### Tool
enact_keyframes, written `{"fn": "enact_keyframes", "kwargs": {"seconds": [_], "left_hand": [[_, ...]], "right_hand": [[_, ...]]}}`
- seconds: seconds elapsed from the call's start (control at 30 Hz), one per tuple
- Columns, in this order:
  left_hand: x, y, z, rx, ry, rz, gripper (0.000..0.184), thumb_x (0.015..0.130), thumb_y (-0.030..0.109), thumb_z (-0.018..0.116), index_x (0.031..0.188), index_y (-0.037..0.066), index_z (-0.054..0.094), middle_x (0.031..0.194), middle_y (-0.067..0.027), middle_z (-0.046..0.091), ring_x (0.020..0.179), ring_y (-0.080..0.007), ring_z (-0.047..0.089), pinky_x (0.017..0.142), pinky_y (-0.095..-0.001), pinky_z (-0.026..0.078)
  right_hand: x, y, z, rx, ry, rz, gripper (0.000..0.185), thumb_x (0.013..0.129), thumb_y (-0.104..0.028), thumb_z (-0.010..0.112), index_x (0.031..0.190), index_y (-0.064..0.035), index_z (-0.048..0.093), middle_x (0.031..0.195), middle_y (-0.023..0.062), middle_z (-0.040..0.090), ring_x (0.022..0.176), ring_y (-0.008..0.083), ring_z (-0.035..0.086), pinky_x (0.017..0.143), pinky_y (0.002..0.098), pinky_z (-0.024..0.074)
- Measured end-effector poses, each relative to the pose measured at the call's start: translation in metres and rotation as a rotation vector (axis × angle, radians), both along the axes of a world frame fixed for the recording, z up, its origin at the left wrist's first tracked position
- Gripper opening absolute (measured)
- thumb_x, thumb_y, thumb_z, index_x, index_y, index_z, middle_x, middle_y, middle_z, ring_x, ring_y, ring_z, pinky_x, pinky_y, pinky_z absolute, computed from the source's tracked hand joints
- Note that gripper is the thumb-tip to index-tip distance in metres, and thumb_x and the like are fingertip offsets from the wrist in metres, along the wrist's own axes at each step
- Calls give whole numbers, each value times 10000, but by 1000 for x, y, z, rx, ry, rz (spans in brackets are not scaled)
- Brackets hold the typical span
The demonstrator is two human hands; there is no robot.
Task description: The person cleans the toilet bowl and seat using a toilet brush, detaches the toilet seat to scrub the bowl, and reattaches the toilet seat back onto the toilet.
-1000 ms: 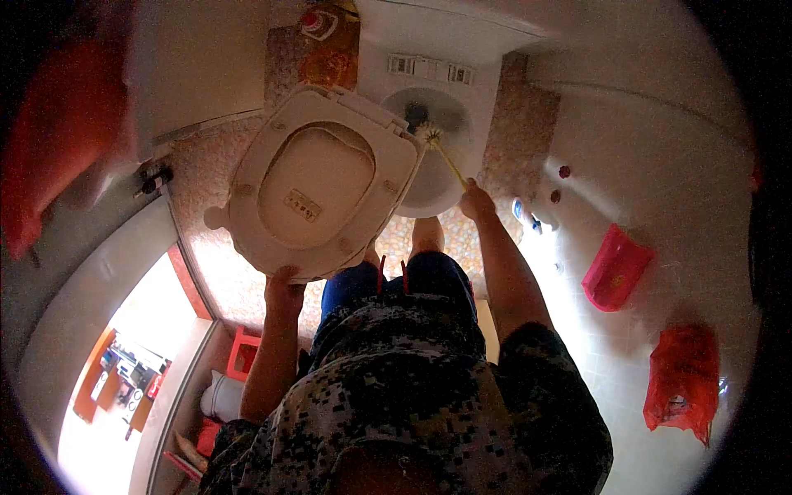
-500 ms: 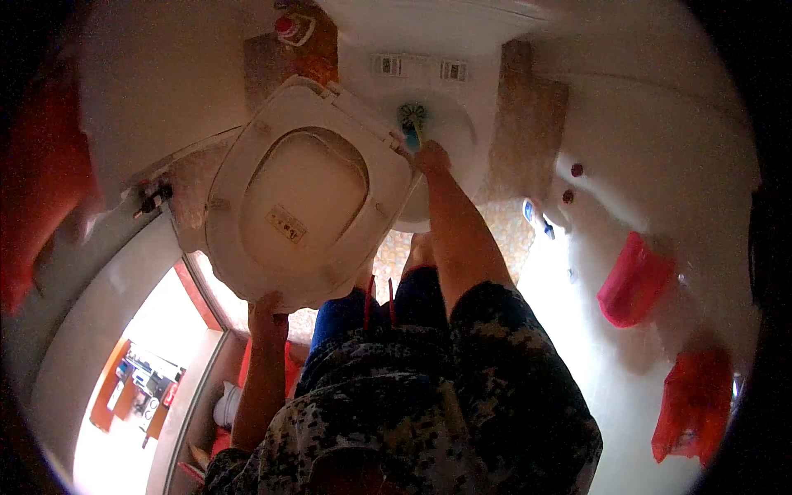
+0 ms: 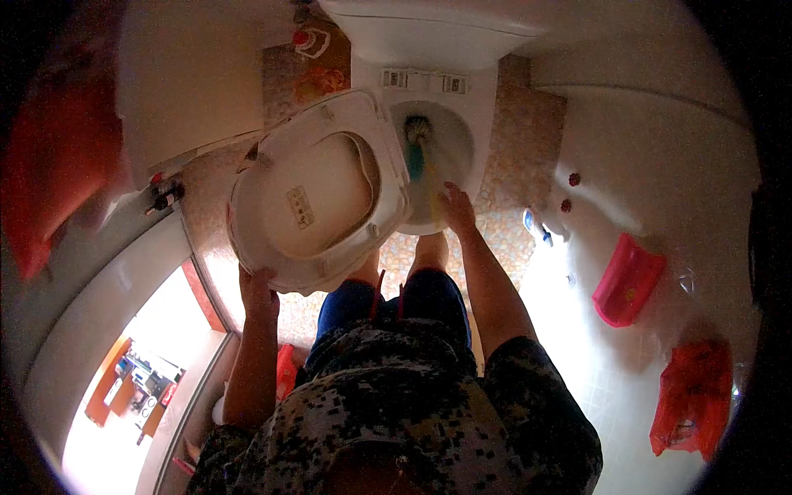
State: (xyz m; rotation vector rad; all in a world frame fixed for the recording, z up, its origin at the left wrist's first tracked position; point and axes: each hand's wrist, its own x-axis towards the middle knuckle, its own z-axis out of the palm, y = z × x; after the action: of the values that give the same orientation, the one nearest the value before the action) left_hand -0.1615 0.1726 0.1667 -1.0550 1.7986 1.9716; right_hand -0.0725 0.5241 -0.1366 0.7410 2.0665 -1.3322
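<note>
My left hand point(image 3: 259, 289) grips the near left edge of a white toilet seat with its lid point(image 3: 247, 214), detached from the bowl and held tilted beside it. A small label shows on the lid's inner face. My right hand point(image 3: 459, 208) is closed on the pale handle of a toilet brush point(image 3: 415, 158), which has a teal section and a dark bristle head. The brush head rests inside the white toilet bowl point(image 3: 422, 223), toward the back. Exactly how the fingers wrap the handle is blurred.
Two hinge mounts point(image 3: 394, 78) sit on the toilet behind the bowl. A bottle with a red cap point(image 3: 305, 39) stands at the back left. On the right wall hang a pink holder point(image 3: 629, 280) and a red plastic bag point(image 3: 693, 396). A doorway point(image 3: 148, 330) opens at lower left.
My right hand has come back toward my body, and the brush handle now lies lower across the bowl. The seat has turned and shifted slightly right, with my left hand still on its edge.
</note>
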Motion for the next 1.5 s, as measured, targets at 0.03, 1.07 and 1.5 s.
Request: {"fn": "enact_keyframes", "kwargs": {"seconds": [0.03, 1.07, 1.5], "left_hand": [[-3, 1, 1, 5, 0, 5, 719, 550, -1, 518, 1245, 19, 336, 1179, -115, 447, 1097, -277, 444, 964, -374, 367], [38, -10, 14, 9, -260, 169, 663, 584, -17, 523, 1230, 24, 378, 1162, -128, 459, 1079, -307, 457, 917, -403, 408], [35, -3, 7, -44, -281, 165, 699, 582, -19, 497, 1263, 34, 346, 1160, -129, 462, 1065, -294, 468, 889, -384, 428]], "right_hand": [[6, -4, -25, -236, 85, -125, 568, 807, -433, 542, 1269, -144, 382, 1174, 97, 483, 1045, 227, 493, 824, 412, 429], [-279, -2, 74, 664, -144, 459, 758, 838, -192, 513, 1399, -205, 4, 1171, 204, 511, 968, 323, 563, 745, 510, 425], [-274, 19, 44, 435, -202, 208, 727, 853, -179, 465, 1397, -217, -17, 1252, 201, 445, 1084, 357, 490, 871, 452, 396]]}}
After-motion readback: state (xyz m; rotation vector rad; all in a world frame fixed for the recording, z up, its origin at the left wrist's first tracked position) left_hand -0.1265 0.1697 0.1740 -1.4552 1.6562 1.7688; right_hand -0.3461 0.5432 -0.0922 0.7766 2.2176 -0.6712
